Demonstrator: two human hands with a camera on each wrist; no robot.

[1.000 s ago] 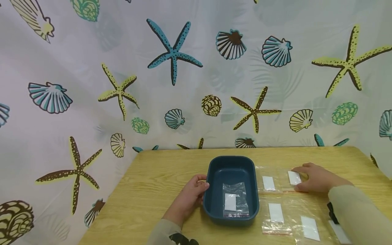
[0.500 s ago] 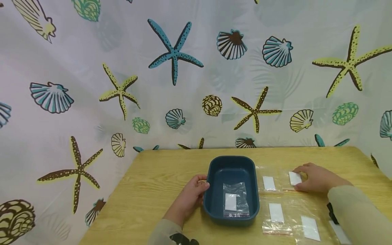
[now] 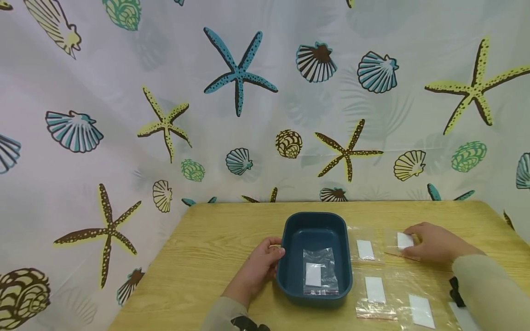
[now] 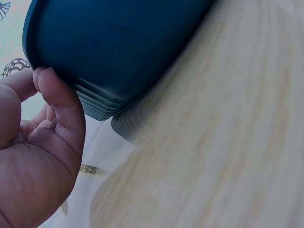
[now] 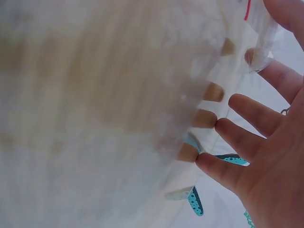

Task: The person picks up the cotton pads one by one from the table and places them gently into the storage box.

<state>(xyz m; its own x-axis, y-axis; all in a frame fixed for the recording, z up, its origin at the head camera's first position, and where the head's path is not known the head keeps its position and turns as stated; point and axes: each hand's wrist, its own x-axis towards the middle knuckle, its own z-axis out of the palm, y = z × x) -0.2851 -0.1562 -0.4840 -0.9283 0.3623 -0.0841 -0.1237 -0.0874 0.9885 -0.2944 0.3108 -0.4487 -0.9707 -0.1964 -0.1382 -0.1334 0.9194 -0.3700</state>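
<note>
My left hand [image 3: 262, 262] holds the left side of a dark blue plastic bin [image 3: 314, 301]. In the left wrist view the thumb lies against the bin's wall [image 4: 118, 42] near the rim. Inside the bin lies a clear zip bag [image 3: 325, 264] with a white card in it. To the right, my right hand [image 3: 434, 242] pinches another zip bag [image 3: 392, 243] holding a white card [image 3: 405, 240]. The right wrist view shows that bag [image 5: 261, 45] between thumb and index finger, its red seal line visible, the other fingers spread.
More clear zip bags with white cards lie flat to the right of the bin: one behind [image 3: 365, 249], one in front [image 3: 374, 289], one nearer the edge [image 3: 421, 311]. Another card [image 3: 461, 315] is partly under the right sleeve. A shell-printed curtain [image 3: 265, 115] hangs behind the wooden table [image 3: 207, 257].
My right hand has shifted slightly right with its zip bag, which now sits apart from the neighbouring bag. The left hand and bin keep their place; the head view has shifted slightly.
</note>
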